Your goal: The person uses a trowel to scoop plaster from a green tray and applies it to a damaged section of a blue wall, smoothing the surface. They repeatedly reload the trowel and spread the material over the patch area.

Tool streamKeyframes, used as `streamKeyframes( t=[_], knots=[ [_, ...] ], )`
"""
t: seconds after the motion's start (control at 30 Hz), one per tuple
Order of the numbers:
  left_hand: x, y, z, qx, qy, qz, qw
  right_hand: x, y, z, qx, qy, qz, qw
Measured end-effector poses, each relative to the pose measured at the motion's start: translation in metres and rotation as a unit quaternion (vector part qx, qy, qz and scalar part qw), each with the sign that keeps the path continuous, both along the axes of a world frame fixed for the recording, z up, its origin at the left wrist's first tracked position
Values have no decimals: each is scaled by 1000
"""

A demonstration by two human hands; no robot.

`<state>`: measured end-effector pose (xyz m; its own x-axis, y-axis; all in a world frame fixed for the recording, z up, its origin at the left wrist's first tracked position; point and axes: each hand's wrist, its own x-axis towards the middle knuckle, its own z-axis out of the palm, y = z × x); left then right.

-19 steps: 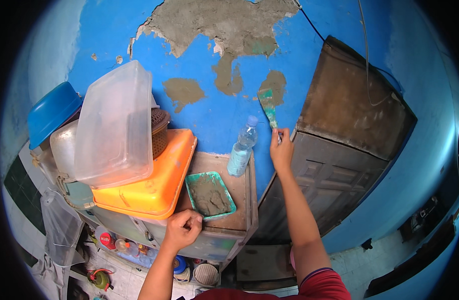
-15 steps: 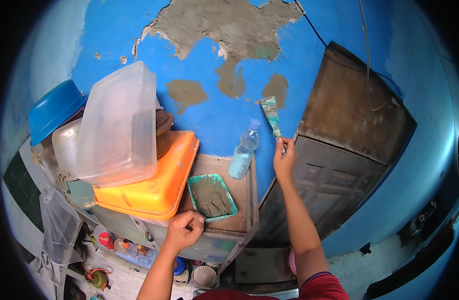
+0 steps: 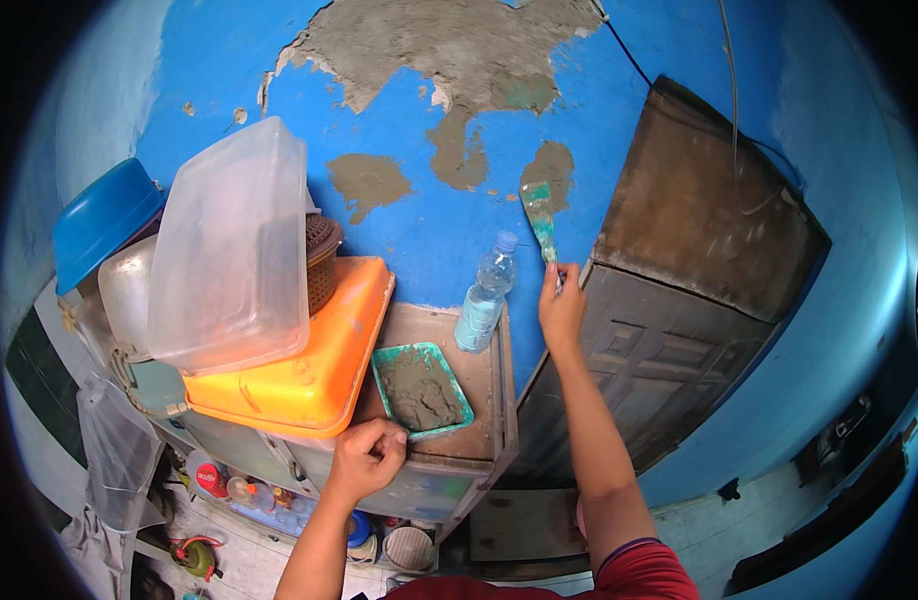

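Observation:
My right hand (image 3: 561, 310) grips the handle of a putty knife (image 3: 539, 215), its blade smeared with green and grey. The blade is up against the blue wall, over the lower left part of a small grey mortar patch (image 3: 554, 165). My left hand (image 3: 367, 458) is curled closed at the front edge of the cabinet top, by the near left corner of a green tray (image 3: 470, 418). I see nothing in its fingers. Wet grey mortar (image 3: 419, 392) lies in that tray. Behind it stands a clear plastic bottle (image 3: 484, 295) with a blue cap and pale blue lower part.
An orange basin (image 3: 324, 385) and a clear plastic box (image 3: 229, 250) are piled on the cabinet (image 3: 454, 465) at left, beside a brown woven basket (image 3: 322, 262). A dark wooden cupboard (image 3: 639, 340) stands right. More mortar (image 3: 439, 50) covers the wall above.
The putty knife and my right hand have moved slightly up along the wall, and the blade has turned a little. My left hand stays by the tray. The whole view has shifted slightly.

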<state>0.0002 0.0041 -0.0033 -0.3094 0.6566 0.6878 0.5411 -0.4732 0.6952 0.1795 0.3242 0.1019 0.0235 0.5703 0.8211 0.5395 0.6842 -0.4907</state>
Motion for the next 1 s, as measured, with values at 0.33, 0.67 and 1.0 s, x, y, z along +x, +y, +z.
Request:
streamKeyframes(
  t=[0.33, 0.67, 1.0],
  knots=[
    [-4, -3, 1, 4, 22, 12, 1000, -13, 19, 38, 92, 60, 37, 993],
    [3, -6, 3, 4, -16, -13, 1000, 53, -82, 23, -20, 34, 147, 988],
    [1, -1, 4, 9, -21, -20, 1000, 31, -168, 17, -258, -277, 236, 895]
  ],
)
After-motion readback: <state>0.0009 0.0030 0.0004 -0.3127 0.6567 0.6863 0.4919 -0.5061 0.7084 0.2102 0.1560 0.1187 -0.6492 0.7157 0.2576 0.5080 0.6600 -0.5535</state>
